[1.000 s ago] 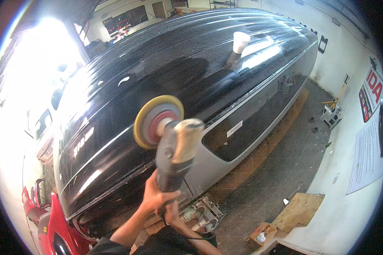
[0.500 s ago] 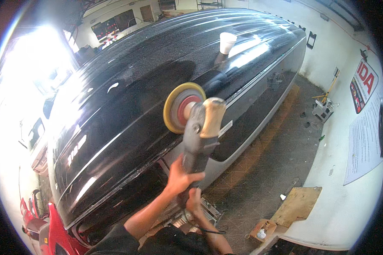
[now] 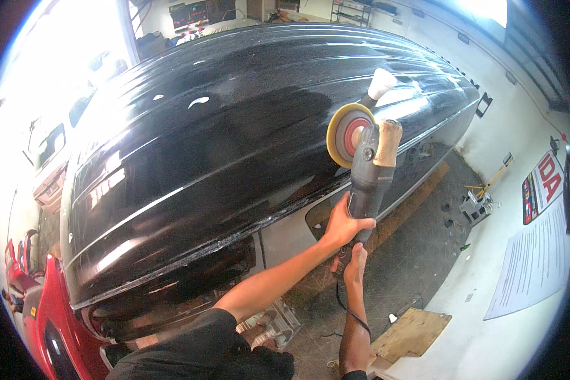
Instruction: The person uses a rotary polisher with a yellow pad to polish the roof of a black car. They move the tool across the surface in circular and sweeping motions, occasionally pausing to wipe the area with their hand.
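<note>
Both my hands hold a rotary polisher (image 3: 363, 176) with a dark body, a tan front grip and a cord trailing from its rear. My left hand (image 3: 346, 224) is wrapped round the middle of the body. Behind it, my right hand (image 3: 355, 262) grips the rear end. The yellow-edged round pad (image 3: 333, 137) faces the glossy black vehicle roof (image 3: 234, 145); whether it touches, I cannot tell. A white cup (image 3: 382, 83) stands on the roof just beyond the pad. White smears (image 3: 198, 102) mark the roof farther left.
A red motorcycle-like body (image 3: 60, 323) is at the lower left. Near the wall on the right are a small machine and a yellow stand (image 3: 487, 182). A wooden board (image 3: 415, 334) lies at the lower right, and a metal step stool (image 3: 278, 326) stands below my arms.
The view has shifted, and the polisher has moved right and farther forward, bringing its pad nearer the cup. Both my hands keep their hold on it.
</note>
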`<state>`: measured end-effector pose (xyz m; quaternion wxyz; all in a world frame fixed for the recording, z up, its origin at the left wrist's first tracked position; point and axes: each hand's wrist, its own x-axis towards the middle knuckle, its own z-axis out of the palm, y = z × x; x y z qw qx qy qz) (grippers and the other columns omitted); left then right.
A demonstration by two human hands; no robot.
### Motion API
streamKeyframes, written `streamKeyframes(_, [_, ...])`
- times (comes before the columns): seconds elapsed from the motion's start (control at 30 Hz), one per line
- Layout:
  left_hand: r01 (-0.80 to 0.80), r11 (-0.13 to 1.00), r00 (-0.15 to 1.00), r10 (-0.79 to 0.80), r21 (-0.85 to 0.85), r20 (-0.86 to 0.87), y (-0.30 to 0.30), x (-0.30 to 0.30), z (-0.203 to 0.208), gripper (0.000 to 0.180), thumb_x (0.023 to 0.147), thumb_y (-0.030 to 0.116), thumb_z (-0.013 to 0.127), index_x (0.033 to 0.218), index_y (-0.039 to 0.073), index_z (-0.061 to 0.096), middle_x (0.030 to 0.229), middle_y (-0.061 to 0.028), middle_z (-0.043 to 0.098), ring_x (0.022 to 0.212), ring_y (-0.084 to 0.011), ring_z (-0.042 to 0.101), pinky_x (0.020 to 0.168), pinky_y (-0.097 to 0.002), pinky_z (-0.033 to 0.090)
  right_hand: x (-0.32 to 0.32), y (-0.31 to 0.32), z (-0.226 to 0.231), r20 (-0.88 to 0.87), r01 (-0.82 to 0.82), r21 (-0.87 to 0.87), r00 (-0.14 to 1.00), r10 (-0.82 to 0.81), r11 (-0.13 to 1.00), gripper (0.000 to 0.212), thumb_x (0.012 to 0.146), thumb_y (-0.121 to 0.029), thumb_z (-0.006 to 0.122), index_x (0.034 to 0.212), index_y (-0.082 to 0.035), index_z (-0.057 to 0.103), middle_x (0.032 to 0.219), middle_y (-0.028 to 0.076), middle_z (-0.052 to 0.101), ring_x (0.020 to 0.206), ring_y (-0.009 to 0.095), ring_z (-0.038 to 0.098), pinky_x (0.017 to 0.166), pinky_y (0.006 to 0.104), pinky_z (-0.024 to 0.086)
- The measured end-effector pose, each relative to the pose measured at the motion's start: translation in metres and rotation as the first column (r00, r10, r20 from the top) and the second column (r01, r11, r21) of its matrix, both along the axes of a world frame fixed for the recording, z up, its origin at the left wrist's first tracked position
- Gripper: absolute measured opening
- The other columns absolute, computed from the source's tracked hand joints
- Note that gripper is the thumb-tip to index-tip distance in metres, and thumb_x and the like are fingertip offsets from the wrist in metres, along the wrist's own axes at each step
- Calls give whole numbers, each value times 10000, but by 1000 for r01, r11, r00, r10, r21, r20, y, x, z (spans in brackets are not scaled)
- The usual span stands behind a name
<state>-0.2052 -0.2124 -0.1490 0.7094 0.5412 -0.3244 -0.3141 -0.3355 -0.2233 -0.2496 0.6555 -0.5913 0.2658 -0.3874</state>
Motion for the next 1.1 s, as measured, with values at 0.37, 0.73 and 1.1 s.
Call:
streamKeyframes(0.37, [-84, 996, 996, 84, 8, -33, 87, -15, -41, 1054, 691, 106, 926, 1569, -16, 355, 1391, -197, 625, 1258, -275, 623, 1116, -413, 496, -16, 42, -40, -74, -202, -91, 978, 196, 975, 911, 938, -857, 523, 918, 46, 638, 686, 87, 661, 560, 193, 659, 518, 345, 504])
streamKeyframes(0.73, [-45, 999, 957, 45, 4, -288, 164, -20, -39, 850, 717, 63, 924, 1433, 42, 467, 1144, -100, 690, 887, -166, 703, 570, -330, 596, -38, 30, -118, -169, -263, -375, 962, 214, 889, 833, 889, -817, 649, 959, 11, 600, 723, 84, 634, 603, 199, 652, 532, 344, 502])
streamKeyframes(1.1, [-106, 991, 949, 75, -86, -306, 216, -12, -56, 932, 655, 149, 1004, 1461, 24, 553, 1396, -116, 670, 1312, -256, 615, 1163, -446, 466, -3, 53, -49, -264, -421, -488, 906, 330, 765, 892, 815, -878, 674, 853, 13, 650, 773, 54, 686, 655, 167, 678, 556, 349, 521])
